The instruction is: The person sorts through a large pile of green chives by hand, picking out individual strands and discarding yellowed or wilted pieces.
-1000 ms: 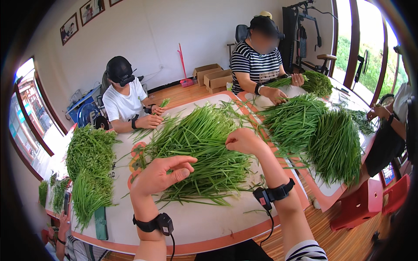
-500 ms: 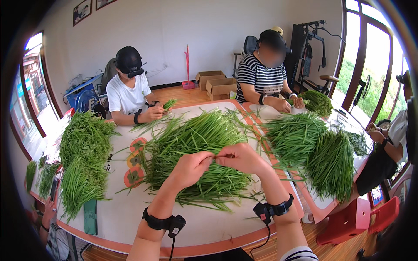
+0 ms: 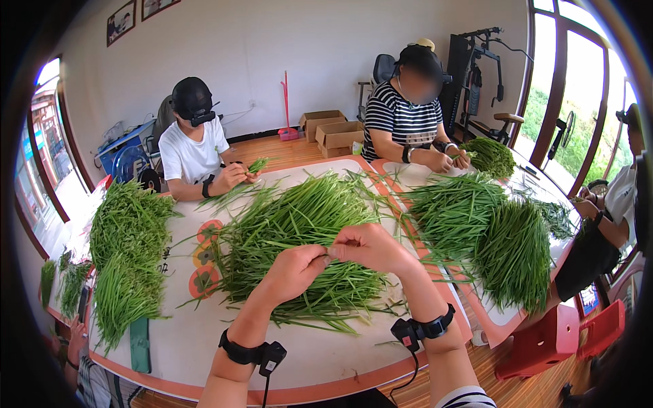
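Note:
Over the near part of a big heap of long, thin green stalks (image 3: 306,207), my two hands meet at their fingertips. My left hand (image 3: 294,272) is closed, thumb against the curled fingers. My right hand (image 3: 371,246) pinches thumb and forefinger right beside the left fingertips. Whatever lies between them is too small or hidden to make out. Black straps with small boxes sit on both my forearms. The heap rests on a pale table top (image 3: 306,364) with an orange border, its stalks lying mostly lengthwise with loose ones at the edges.
Bunched greens (image 3: 132,224) lie at the left, beside a dark green case (image 3: 140,345). More stalks (image 3: 513,255) cover the right-hand table. Across from me, a person in white (image 3: 197,146) and one in stripes (image 3: 408,119) handle greens. A red stool (image 3: 544,340) stands at lower right.
The whole view has shifted slightly, so most things sit a little further left. My fingertips stay together over the heap, with the right hand's grip slightly altered.

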